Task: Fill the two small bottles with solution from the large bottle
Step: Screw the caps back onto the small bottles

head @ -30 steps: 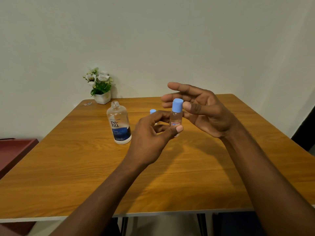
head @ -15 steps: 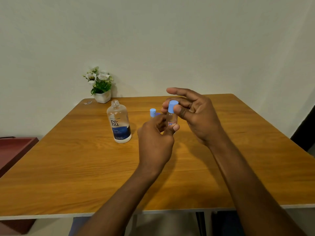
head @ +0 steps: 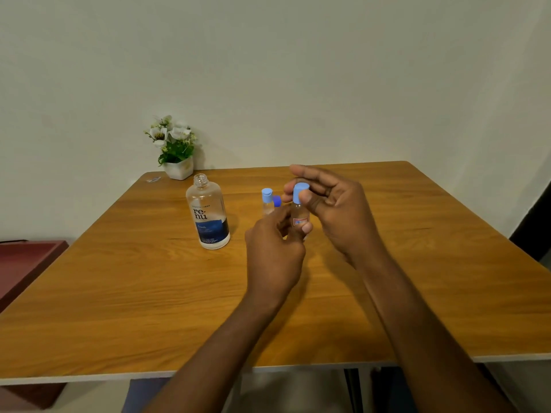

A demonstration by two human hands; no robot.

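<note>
A large clear bottle [head: 208, 216] with a blue "renu" label stands uncapped on the wooden table [head: 134, 287], left of my hands. My left hand [head: 272, 248] grips the body of a small clear bottle [head: 299, 214] and holds it upright above the table. My right hand [head: 331, 210] pinches this bottle's light blue cap [head: 299, 192] between thumb and fingers. A second small bottle [head: 267, 201] with a light blue cap stands behind my left hand. A dark blue cap [head: 277, 200] shows right beside it.
A white pot of artificial flowers [head: 176, 153] stands at the table's far left corner, with a small clear scrap [head: 153, 180] beside it. A dark red surface [head: 26, 263] lies left of the table. The wall runs along the far edge.
Both hands have moved forward and slightly down with the small bottle. My right fingers, spread wide a second ago, have closed onto its blue cap.
</note>
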